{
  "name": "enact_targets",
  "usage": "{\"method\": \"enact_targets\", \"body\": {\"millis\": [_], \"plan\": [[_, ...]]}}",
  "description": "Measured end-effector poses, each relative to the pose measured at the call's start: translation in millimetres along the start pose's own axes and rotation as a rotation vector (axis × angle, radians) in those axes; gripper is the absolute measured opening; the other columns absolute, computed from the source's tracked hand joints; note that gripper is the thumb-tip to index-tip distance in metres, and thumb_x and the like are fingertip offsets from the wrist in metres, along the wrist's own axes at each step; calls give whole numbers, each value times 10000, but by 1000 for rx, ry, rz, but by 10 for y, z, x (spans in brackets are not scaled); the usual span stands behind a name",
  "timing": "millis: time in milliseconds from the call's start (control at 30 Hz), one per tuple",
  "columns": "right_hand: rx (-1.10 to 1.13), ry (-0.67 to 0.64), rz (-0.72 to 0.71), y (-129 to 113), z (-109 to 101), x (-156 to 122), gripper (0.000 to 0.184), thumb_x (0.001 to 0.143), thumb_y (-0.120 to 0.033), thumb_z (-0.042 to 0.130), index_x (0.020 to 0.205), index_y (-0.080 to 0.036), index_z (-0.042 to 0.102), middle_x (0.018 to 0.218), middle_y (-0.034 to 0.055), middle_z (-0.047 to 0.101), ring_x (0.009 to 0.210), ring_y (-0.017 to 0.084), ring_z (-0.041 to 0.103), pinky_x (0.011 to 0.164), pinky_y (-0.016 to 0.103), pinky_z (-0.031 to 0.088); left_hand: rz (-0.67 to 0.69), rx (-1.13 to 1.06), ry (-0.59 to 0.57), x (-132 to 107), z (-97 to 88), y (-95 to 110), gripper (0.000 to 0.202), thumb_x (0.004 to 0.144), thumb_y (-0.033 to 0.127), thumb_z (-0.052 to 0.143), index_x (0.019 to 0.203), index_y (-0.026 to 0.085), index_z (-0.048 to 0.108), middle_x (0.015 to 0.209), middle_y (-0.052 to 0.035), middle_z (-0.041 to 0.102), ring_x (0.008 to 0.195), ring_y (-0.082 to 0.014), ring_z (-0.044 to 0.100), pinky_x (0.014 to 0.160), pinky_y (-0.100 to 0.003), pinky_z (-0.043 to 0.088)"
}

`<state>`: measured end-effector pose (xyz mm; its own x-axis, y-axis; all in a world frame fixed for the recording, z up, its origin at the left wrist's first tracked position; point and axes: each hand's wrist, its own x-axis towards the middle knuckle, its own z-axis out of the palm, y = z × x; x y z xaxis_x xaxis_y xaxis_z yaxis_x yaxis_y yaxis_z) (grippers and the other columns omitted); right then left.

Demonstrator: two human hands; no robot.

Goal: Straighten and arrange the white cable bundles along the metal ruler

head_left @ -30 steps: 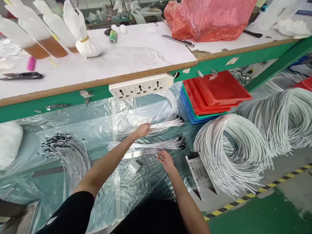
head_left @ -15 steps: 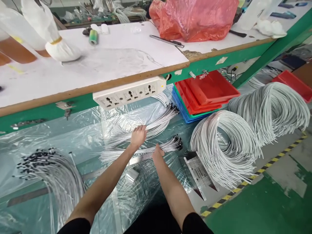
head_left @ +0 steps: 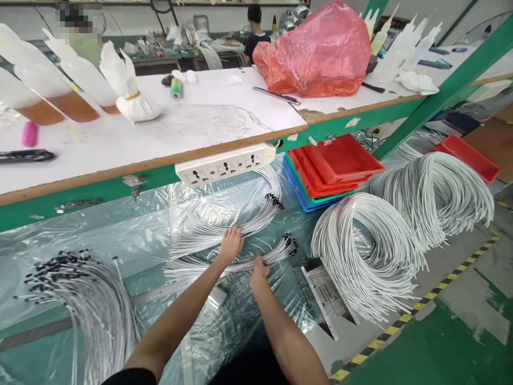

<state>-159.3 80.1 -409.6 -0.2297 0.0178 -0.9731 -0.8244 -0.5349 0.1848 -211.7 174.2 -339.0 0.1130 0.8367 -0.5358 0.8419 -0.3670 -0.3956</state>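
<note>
Two flat bundles of thin white wires with black tips lie on clear plastic sheeting under a green workbench. My left hand (head_left: pixel 230 242) grips the farther bundle (head_left: pixel 256 218) at its middle. My right hand (head_left: pixel 259 270) closes on the nearer bundle (head_left: pixel 276 250), just in front of the left hand. A steel ruler (head_left: pixel 160 292) lies on the sheeting below both hands, partly hidden by my left forearm.
A white power strip (head_left: pixel 224 164) hangs from the bench edge above the hands. Stacked red, green and blue trays (head_left: pixel 328 166) and two big coils of white wire (head_left: pixel 372 246) sit to the right. Another black-tipped bundle (head_left: pixel 80 289) lies at left. Two people are at far benches.
My right hand moved up from the ruler onto the nearer wire bundle and closed on it. My left hand stayed on the farther bundle. The view tilted upward, showing more of the bench.
</note>
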Motion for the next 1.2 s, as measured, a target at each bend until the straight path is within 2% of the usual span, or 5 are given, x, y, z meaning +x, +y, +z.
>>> {"method": "enact_targets", "body": {"millis": [300,600,800,967,1200], "plan": [[263,-163,21,-83,-441,-471,266,905,-137,596,1156,-133,509,960,22,644,724,107,652,596,183,493,239,-112,-527,-885,-65,36,498,888,323,643,1326,94,587,1255,-114,630,1188,-350,599,982,-464,491],[338,-566,-347,-591,-596,-1639,875,460,-517,897,1130,-121,496,819,-17,605,818,182,658,807,281,549,118,-164,-231,-1278,-767,297,268,968,262,533,1173,106,609,1088,-97,678,1053,-334,653,860,-402,480],[195,-876,-662,-960,-717,-2189,683,698,-695,769,914,-151,416,550,-70,409,433,84,388,480,256,404,183,-532,-69,-1699,-1375,654,325,938,243,536,1252,166,570,1151,-54,673,1048,-273,652,836,-330,441],[-119,-979,-747,-1254,-1022,-2393,799,580,-803,766,885,-138,445,484,-80,374,334,95,331,374,263,310,380,-820,69,-2109,-2116,576,319,950,368,572,1236,228,592,1274,3,603,1186,-138,560,1030,-241,395],[-469,-1010,-807,-1007,-1400,-2423,768,643,-860,673,737,-169,353,469,-40,385,364,88,391,395,229,284,317,-1161,508,-2248,-2569,748,411,968,466,564,1204,131,535,1088,-74,636,994,-134,623,907,-267,499]]}}
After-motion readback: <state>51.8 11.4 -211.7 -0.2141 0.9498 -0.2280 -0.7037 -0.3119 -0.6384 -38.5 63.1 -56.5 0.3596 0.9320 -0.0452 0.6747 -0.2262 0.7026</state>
